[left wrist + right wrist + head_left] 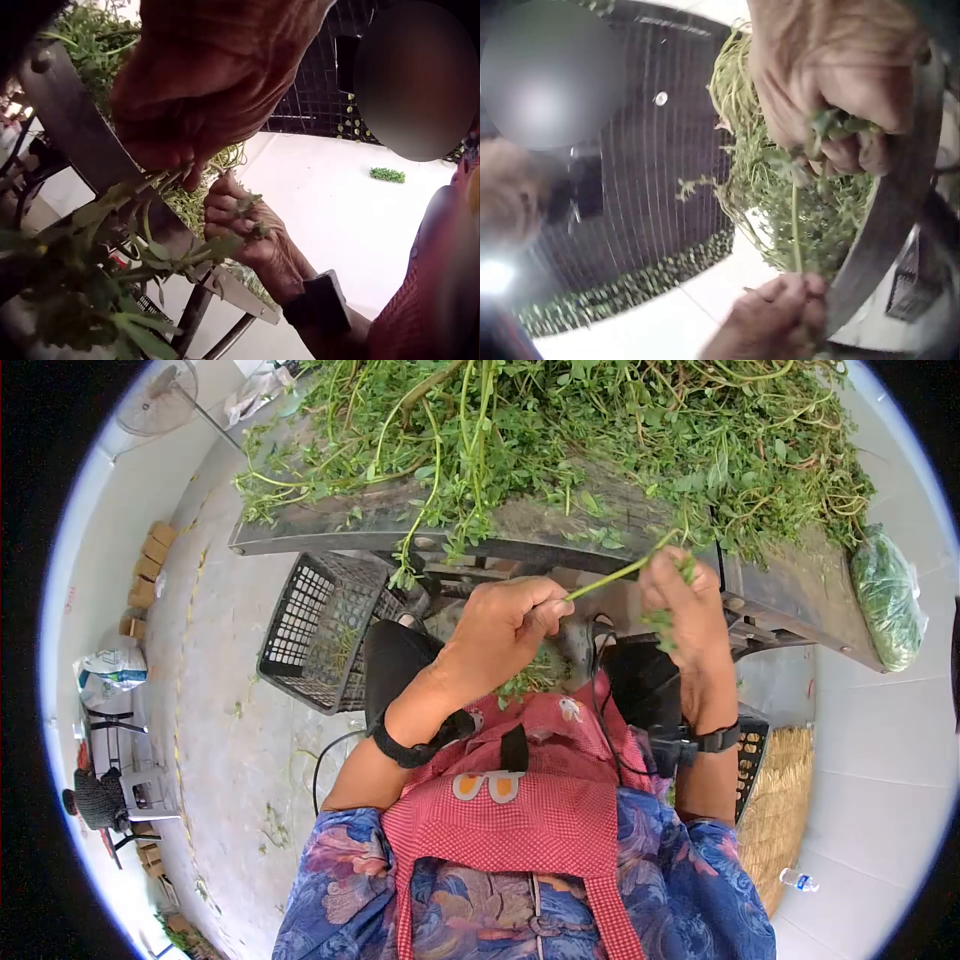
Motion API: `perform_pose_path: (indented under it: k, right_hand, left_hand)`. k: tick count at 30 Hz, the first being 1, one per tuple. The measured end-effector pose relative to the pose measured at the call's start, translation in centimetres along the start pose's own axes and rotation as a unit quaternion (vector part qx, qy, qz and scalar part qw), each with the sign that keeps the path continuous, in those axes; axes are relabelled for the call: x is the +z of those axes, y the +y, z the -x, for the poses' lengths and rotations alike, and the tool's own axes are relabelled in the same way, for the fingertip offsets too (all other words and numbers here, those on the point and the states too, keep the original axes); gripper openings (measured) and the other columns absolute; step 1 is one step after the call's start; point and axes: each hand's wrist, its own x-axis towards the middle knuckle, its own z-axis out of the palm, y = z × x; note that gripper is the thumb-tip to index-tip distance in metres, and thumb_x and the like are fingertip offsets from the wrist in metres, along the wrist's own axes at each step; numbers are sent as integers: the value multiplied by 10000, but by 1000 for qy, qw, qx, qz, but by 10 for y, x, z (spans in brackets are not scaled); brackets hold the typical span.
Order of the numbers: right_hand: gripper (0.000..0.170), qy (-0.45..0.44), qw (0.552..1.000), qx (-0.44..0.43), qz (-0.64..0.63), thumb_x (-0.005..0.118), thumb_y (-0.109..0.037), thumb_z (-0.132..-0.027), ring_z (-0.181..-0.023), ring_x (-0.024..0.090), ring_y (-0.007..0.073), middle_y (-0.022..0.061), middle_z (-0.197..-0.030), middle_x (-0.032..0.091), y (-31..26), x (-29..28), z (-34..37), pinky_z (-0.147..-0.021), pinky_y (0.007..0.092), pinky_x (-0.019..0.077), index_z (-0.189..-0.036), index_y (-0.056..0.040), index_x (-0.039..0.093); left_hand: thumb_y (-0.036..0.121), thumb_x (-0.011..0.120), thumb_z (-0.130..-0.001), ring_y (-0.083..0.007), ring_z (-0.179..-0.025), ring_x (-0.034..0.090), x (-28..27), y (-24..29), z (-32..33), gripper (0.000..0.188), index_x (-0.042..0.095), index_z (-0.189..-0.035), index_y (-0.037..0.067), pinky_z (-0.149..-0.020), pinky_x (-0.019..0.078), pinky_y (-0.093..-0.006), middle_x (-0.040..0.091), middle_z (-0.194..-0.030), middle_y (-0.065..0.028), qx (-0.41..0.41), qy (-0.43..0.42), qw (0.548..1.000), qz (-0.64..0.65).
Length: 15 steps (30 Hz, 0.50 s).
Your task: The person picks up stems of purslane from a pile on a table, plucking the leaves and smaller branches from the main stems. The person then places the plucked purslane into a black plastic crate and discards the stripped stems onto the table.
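Note:
A thin green stem (618,576) stretches between the two hands in front of the table edge. My left hand (503,632) pinches its near end between thumb and curled fingers. The right hand (686,608) grips the stem farther along, and leafy bits (836,124) poke out between its fingers. In the left wrist view, leafy sprigs (112,292) show large and blurred just below the left hand. A big heap of leafy green stems (600,440) covers the table top, some trailing over its front edge.
The metal-edged table (330,525) runs across the front. A black plastic crate (300,625) stands on the floor at left. A bag of greens (888,600) lies at the table's right end. At right is a straw-coloured woven surface (785,795); a person (98,798) sits far left.

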Motion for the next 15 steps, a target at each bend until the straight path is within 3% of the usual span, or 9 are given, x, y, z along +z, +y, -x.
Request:
perform_pose_path:
  k: [1, 2, 4, 6, 8, 9, 10, 12, 15]
  right_hand:
    - [267, -74, 961, 106, -243, 605, -268, -869, -472, 422, 93, -35, -542, 440, -5, -6, 4, -428, 246, 342, -733, -55, 520]
    - [267, -73, 961, 110, -245, 605, -268, -869, -472, 422, 93, -35, -542, 440, -11, -9, 9, -428, 246, 342, -733, -55, 520]
    - [285, -59, 979, 87, -176, 615, -317, -856, -456, 360, 61, -62, -536, 375, -22, -14, 19, -398, 215, 280, -724, -96, 492]
    - [304, 39, 994, 66, -76, 619, -351, -845, -461, 384, 66, -40, -559, 420, -13, -46, 27, -403, 203, 278, -747, -87, 507]
    - [315, 228, 965, 125, 33, 605, -350, -855, -480, 439, 99, -8, -607, 494, -12, -80, 41, -424, 241, 323, -782, -48, 554]
    - [329, 270, 946, 64, 167, 600, -357, -855, -461, 446, 136, 0, -596, 515, 8, -112, 49, -427, 276, 340, -778, -39, 567]
    - [344, 306, 905, 2, 297, 595, -363, -855, -441, 453, 173, 7, -586, 536, 36, -149, 60, -430, 312, 357, -774, -29, 579]
    - [374, 341, 715, 144, 594, 605, -375, -834, -537, 556, 275, 95, -715, 640, 70, -209, 102, -518, 389, 417, -859, -2, 613]
    - [430, 308, 654, 297, 624, 622, -398, -810, -755, 615, 347, 173, -858, 655, 104, -235, 160, -674, 415, 464, -976, -2, 621]
  left_hand:
    - [107, 506, -912, -114, -600, 553, 0, -6, 0, 155, 604, -867, -4, -555, 437, -241, 582, -676, -46, -2, 0, 1000, 2]
    - [114, 517, -909, -105, -590, 541, -1, -17, -1, 155, 614, -866, 1, -547, 432, -232, 585, -678, -34, 11, 29, 998, -49]
    - [121, 528, -905, -97, -579, 529, -5, -24, 0, 155, 625, -866, 6, -539, 427, -224, 589, -680, -22, 19, 53, 994, -99]
    - [141, 562, -892, -75, -561, 508, -11, -23, 2, 152, 648, -878, 16, -521, 410, -202, 589, -682, 6, -136, 55, 979, 139]
    - [173, 588, -882, -55, -556, 507, -11, -27, 2, 173, 659, -904, 16, -511, 408, -188, 589, -685, 22, -141, 63, 964, 218]
    - [180, 596, -875, -56, -569, 526, -12, -24, 0, 177, 661, -893, 16, -503, 429, -197, 584, -684, 16, -164, 83, 950, 253]
    - [187, 603, -867, -58, -582, 546, -13, -23, 0, 182, 663, -881, 15, -495, 450, -206, 578, -682, 10, -188, 101, 934, 287]
    - [188, 611, -862, -51, -572, 541, -13, -27, 0, 177, 665, -877, 21, -477, 448, -188, 578, -677, 9, -175, 100, 932, 301]
    - [183, 609, -862, -49, -568, 541, -10, -28, 1, 178, 660, -878, 13, -480, 447, -189, 578, -675, 4, -169, 100, 926, 323]
